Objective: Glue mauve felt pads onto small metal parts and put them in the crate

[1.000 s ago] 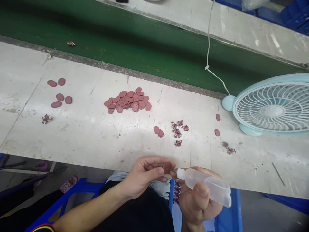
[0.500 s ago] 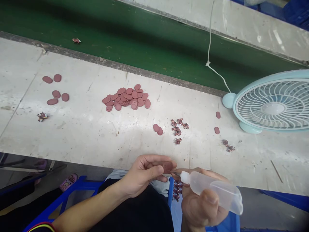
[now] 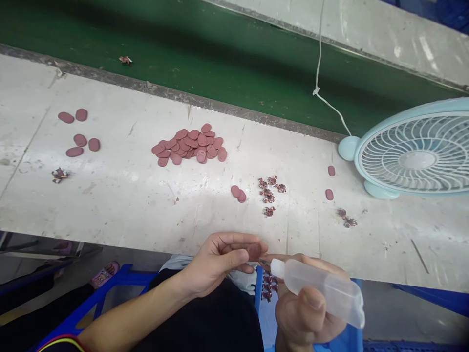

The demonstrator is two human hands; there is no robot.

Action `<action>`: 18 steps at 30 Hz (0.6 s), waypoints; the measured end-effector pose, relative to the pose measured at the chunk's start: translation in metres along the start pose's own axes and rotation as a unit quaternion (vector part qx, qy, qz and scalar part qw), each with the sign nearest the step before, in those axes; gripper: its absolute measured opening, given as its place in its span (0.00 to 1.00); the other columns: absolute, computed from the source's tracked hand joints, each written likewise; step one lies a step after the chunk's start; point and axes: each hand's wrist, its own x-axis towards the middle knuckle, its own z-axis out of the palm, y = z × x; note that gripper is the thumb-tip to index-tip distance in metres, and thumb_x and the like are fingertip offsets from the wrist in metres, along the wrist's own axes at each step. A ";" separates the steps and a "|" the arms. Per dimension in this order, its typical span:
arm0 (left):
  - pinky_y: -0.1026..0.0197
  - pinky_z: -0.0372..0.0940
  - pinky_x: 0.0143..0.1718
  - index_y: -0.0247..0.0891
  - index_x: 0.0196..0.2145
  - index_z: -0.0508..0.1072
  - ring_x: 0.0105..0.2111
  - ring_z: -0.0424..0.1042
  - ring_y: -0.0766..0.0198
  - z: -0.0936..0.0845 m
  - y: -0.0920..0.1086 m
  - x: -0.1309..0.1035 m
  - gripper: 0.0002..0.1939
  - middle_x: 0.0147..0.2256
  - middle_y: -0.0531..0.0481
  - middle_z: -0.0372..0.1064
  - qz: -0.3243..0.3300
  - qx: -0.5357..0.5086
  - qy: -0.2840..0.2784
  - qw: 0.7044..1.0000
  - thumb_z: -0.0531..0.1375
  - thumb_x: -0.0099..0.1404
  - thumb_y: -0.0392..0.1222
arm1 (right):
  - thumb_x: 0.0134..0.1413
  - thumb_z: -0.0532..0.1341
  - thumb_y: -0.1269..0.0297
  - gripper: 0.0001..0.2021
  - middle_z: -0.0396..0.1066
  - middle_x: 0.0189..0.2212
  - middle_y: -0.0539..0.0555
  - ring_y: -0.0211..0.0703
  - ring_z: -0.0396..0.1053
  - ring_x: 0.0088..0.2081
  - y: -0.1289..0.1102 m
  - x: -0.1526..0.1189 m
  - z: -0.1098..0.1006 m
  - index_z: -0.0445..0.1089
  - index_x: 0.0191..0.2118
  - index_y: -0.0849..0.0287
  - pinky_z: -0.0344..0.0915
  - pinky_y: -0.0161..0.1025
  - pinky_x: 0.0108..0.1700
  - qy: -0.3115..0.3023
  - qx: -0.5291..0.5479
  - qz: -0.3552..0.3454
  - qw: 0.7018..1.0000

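Observation:
My left hand (image 3: 229, 254) pinches a reddish-brown oval disc (image 3: 254, 252) between thumb and fingers, at the table's near edge. My right hand (image 3: 308, 313) is wrapped round a translucent squeeze bottle (image 3: 322, 288), which lies tilted with its white cap (image 3: 277, 268) toward the disc. The bottle's thin tip is close to the disc; whether it touches I cannot tell. Beyond my hands, two more discs (image 3: 238, 193) overlap on the table, beside several small brown figurines (image 3: 268, 195). Below, more figurines (image 3: 269, 286) stand in rows in a blue tray (image 3: 357, 337), partly hidden by my right hand.
A heap of oval discs (image 3: 190, 145) lies mid-table, with several loose ones (image 3: 80, 140) and a figurine (image 3: 59, 175) at left. A pale blue fan (image 3: 415, 159) stands at right, its white cord (image 3: 318, 63) crossing a green strip (image 3: 227, 63) behind the table.
The bottle's tip has shifted slightly left, nearer the disc. The view has moved a little; the figurine on the green strip appears farther right against the table edge.

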 end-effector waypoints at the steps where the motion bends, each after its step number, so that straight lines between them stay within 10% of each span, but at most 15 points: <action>1: 0.65 0.74 0.38 0.40 0.46 0.83 0.48 0.80 0.53 0.000 0.000 0.000 0.15 0.47 0.41 0.82 0.001 -0.002 -0.002 1.000 0.72 0.60 0.41 | 0.48 0.70 0.46 0.16 0.71 0.23 0.47 0.52 0.71 0.23 -0.001 0.005 -0.003 0.73 0.39 0.47 0.72 0.54 0.26 0.003 0.010 0.003 1.000; 3: 0.65 0.73 0.38 0.39 0.46 0.82 0.48 0.80 0.52 0.000 0.001 0.000 0.14 0.47 0.40 0.81 0.004 -0.005 -0.009 1.000 0.71 0.62 0.41 | 0.54 0.64 0.47 0.15 0.70 0.23 0.48 0.49 0.71 0.22 -0.001 0.022 -0.012 0.72 0.41 0.51 0.70 0.46 0.21 0.000 0.089 0.048 0.995; 5: 0.65 0.73 0.39 0.39 0.47 0.82 0.48 0.80 0.52 0.000 0.002 0.000 0.14 0.48 0.40 0.81 0.010 -0.007 -0.015 1.000 0.70 0.63 0.41 | 0.56 0.63 0.50 0.17 0.68 0.24 0.47 0.43 0.70 0.22 0.007 0.049 -0.028 0.71 0.47 0.54 0.70 0.38 0.20 -0.018 0.304 0.221 0.926; 7: 0.66 0.73 0.39 0.39 0.48 0.82 0.48 0.80 0.53 -0.002 0.004 -0.001 0.14 0.48 0.40 0.81 0.017 -0.007 -0.011 1.000 0.69 0.64 0.40 | 0.54 0.66 0.58 0.22 0.66 0.25 0.46 0.38 0.69 0.25 0.021 0.079 -0.047 0.68 0.54 0.55 0.66 0.29 0.18 0.045 0.607 0.366 0.704; 9: 0.66 0.72 0.38 0.39 0.47 0.82 0.47 0.81 0.53 -0.005 0.006 -0.003 0.14 0.47 0.40 0.81 0.021 -0.010 -0.002 1.000 0.69 0.63 0.40 | 0.52 0.68 0.68 0.24 0.64 0.25 0.43 0.35 0.68 0.25 0.040 0.106 -0.060 0.67 0.55 0.51 0.61 0.23 0.15 0.130 0.824 0.400 0.379; 11: 0.66 0.72 0.37 0.38 0.46 0.82 0.47 0.81 0.53 -0.009 0.009 -0.004 0.14 0.46 0.39 0.82 0.027 -0.015 0.013 0.999 0.70 0.62 0.40 | 0.55 0.66 0.75 0.20 0.66 0.24 0.42 0.32 0.68 0.25 0.055 0.122 -0.066 0.69 0.51 0.48 0.60 0.19 0.14 0.142 0.884 0.382 0.231; 15: 0.66 0.72 0.36 0.37 0.46 0.82 0.47 0.81 0.52 -0.022 0.016 -0.003 0.14 0.47 0.37 0.81 0.042 -0.011 0.044 0.998 0.70 0.62 0.41 | 0.51 0.63 0.87 0.24 0.69 0.26 0.41 0.31 0.70 0.28 0.064 0.119 -0.066 0.72 0.46 0.48 0.66 0.18 0.19 0.082 0.901 0.380 0.190; 18: 0.66 0.71 0.36 0.37 0.46 0.82 0.47 0.81 0.53 -0.033 0.022 0.000 0.14 0.47 0.37 0.81 0.051 -0.005 0.060 0.997 0.70 0.62 0.41 | 0.44 0.67 0.86 0.26 0.65 0.23 0.41 0.33 0.67 0.25 0.053 0.103 -0.063 0.71 0.46 0.49 0.62 0.20 0.15 -0.018 0.871 0.389 0.299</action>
